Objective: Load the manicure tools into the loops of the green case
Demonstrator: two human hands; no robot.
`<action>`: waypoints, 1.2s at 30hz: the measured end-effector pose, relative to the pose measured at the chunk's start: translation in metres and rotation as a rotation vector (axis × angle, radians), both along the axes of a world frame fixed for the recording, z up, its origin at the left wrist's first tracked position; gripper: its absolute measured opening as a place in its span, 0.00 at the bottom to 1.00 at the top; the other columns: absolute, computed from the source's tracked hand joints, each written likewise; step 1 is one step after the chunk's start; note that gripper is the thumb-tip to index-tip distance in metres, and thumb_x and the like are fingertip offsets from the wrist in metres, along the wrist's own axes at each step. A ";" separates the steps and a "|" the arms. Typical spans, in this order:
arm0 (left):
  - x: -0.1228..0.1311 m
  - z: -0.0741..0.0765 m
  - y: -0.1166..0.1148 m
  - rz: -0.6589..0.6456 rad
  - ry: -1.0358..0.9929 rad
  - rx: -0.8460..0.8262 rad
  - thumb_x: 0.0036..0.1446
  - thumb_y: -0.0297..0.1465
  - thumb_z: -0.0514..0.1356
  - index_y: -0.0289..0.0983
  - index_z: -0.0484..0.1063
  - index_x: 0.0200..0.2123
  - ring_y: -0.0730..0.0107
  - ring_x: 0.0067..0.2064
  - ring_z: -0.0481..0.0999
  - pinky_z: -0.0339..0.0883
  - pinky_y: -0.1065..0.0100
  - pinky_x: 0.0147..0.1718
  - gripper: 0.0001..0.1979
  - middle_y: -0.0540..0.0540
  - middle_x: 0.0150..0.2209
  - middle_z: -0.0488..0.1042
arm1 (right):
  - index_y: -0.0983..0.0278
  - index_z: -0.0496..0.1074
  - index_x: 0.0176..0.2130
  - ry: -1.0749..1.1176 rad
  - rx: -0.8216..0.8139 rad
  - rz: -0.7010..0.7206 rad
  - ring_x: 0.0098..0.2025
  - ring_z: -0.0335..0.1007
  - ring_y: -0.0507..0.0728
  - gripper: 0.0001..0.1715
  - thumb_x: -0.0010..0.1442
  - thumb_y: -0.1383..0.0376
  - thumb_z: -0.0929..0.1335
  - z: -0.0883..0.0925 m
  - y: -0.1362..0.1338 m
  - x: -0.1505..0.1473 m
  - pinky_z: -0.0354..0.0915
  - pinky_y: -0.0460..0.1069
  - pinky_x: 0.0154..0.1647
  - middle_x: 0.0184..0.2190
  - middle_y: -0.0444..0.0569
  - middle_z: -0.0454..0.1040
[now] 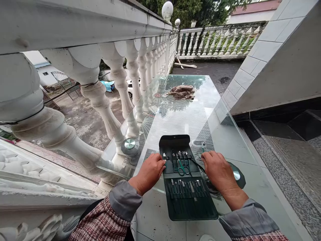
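Note:
An open dark green tool case (pixel 187 207) lies on the glass table (pixel 180 110), with small scissors (pixel 181 166) and several metal grooming tools strapped inside. My left hand (pixel 149 172) rests curled at the case's left edge, fingertips on a tool in the upper row. At the case's right edge, my right hand (pixel 217 169) pinches a thin green-handled tool (pixel 202 150). A small white object (pixel 199 144) lies just beyond the right hand.
A white stone balustrade (pixel 105 80) runs along the table's left side. A brown cloth (pixel 182 91) lies at the far end of the glass. Round metal table fittings (pixel 130 144) show under the glass. A tiled wall (pixel 271 57) rises on the right.

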State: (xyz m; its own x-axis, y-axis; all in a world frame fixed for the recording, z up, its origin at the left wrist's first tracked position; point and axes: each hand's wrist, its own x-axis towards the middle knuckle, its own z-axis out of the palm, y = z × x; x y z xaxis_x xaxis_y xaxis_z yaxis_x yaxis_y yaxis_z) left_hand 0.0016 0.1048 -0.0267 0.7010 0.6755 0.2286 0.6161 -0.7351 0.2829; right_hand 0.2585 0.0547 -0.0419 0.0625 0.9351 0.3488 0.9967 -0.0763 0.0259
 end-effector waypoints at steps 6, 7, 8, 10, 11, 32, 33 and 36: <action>-0.001 -0.001 0.002 0.032 -0.092 -0.033 0.59 0.27 0.55 0.36 0.73 0.37 0.68 0.39 0.68 0.67 0.67 0.38 0.07 0.45 0.36 0.70 | 0.63 0.65 0.30 -0.011 -0.100 0.010 0.33 0.57 0.58 0.09 0.59 0.73 0.60 0.000 -0.005 0.004 0.52 0.51 0.31 0.28 0.50 0.66; -0.001 -0.001 0.002 0.028 -0.084 -0.026 0.59 0.26 0.55 0.35 0.73 0.37 0.68 0.38 0.68 0.67 0.67 0.37 0.07 0.45 0.36 0.70 | 0.63 0.65 0.30 0.003 -0.109 0.027 0.33 0.57 0.58 0.08 0.59 0.72 0.60 0.000 -0.006 0.005 0.52 0.50 0.32 0.28 0.50 0.65; -0.001 -0.001 0.002 0.023 -0.077 -0.019 0.59 0.26 0.55 0.35 0.74 0.36 0.67 0.38 0.68 0.67 0.67 0.37 0.07 0.45 0.36 0.70 | 0.63 0.65 0.30 0.015 -0.116 0.043 0.33 0.57 0.57 0.08 0.60 0.71 0.60 -0.001 -0.006 0.006 0.52 0.50 0.32 0.28 0.50 0.65; -0.002 -0.001 0.003 0.025 -0.085 -0.022 0.59 0.27 0.56 0.35 0.74 0.36 0.68 0.37 0.69 0.67 0.67 0.37 0.07 0.45 0.35 0.70 | 0.63 0.64 0.29 0.012 -0.125 0.055 0.33 0.57 0.57 0.08 0.60 0.71 0.60 -0.002 -0.006 0.007 0.52 0.50 0.33 0.28 0.50 0.65; -0.002 0.000 0.003 0.031 -0.103 -0.034 0.58 0.27 0.56 0.35 0.74 0.36 0.68 0.37 0.69 0.67 0.67 0.37 0.06 0.46 0.35 0.70 | 0.64 0.64 0.29 -0.004 -0.126 0.051 0.33 0.56 0.57 0.09 0.59 0.72 0.60 -0.003 -0.006 0.007 0.52 0.50 0.33 0.28 0.50 0.64; 0.000 0.019 -0.006 0.097 -0.341 -0.258 0.57 0.27 0.58 0.37 0.74 0.36 0.71 0.36 0.72 0.64 0.71 0.36 0.05 0.48 0.34 0.72 | 0.65 0.65 0.30 -0.021 -0.083 0.009 0.34 0.57 0.59 0.08 0.61 0.66 0.61 -0.006 -0.002 0.007 0.51 0.51 0.30 0.30 0.52 0.65; 0.000 0.020 -0.007 0.093 -0.341 -0.259 0.57 0.27 0.58 0.37 0.74 0.36 0.71 0.36 0.72 0.64 0.71 0.36 0.05 0.48 0.34 0.72 | 0.65 0.65 0.30 -0.033 -0.083 0.007 0.34 0.57 0.59 0.08 0.61 0.67 0.61 -0.006 -0.002 0.007 0.51 0.51 0.30 0.30 0.52 0.65; 0.000 0.022 -0.009 0.094 -0.347 -0.263 0.56 0.27 0.59 0.37 0.74 0.36 0.71 0.35 0.72 0.64 0.72 0.36 0.05 0.49 0.33 0.72 | 0.65 0.65 0.29 -0.008 -0.047 0.007 0.34 0.57 0.59 0.09 0.61 0.68 0.61 -0.007 -0.004 0.011 0.53 0.51 0.31 0.30 0.52 0.65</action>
State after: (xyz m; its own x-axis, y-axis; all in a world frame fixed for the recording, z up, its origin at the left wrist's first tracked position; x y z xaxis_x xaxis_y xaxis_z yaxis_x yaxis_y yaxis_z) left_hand 0.0016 0.0957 -0.0051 0.5457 0.7993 0.2516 0.5127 -0.5560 0.6542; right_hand 0.2690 0.0512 -0.0490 0.0529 0.9509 0.3050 0.9970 -0.0676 0.0378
